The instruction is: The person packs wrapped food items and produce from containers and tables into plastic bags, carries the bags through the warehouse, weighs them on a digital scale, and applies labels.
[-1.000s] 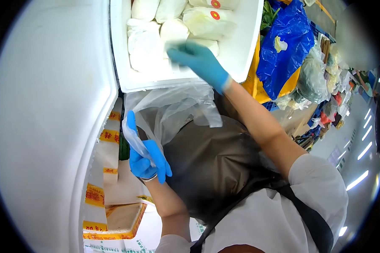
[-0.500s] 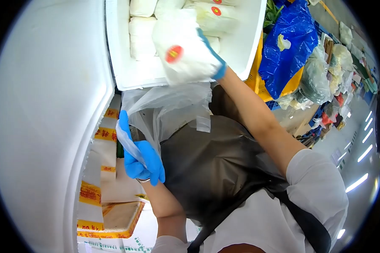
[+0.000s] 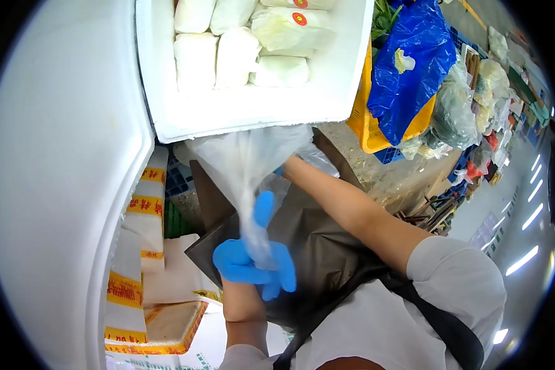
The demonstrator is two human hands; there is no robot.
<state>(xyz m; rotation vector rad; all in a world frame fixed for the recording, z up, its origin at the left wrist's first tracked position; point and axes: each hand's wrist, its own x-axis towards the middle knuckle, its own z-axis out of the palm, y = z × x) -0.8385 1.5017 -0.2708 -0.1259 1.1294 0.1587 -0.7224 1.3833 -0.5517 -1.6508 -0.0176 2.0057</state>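
Note:
My left hand (image 3: 256, 262), in a blue glove, grips the gathered, twisted end of a clear plastic bag (image 3: 246, 151) in front of the dark apron. The bag widens upward to the rim of a white foam box (image 3: 253, 114). Behind and below the bag my right hand (image 3: 280, 169) is almost fully hidden, with just a bit of blue-green glove at the wrist; I cannot see its fingers or what they hold. Inside the box lie several pale wrapped packs (image 3: 197, 61), and two show red round labels.
A large white foam panel (image 3: 55, 185) stands along the left. Foam boxes with yellow printed tape (image 3: 145, 203) are stacked at lower left. On the right, a yellow crate (image 3: 367, 132) carries a blue plastic sheet (image 3: 413, 68), with filled clear bags (image 3: 456, 105) beyond it.
My right hand has moved from above the box, with a labelled white pack, down behind the bag. The pack no longer shows. My left hand has shifted right, drawing the bag into a narrow twist.

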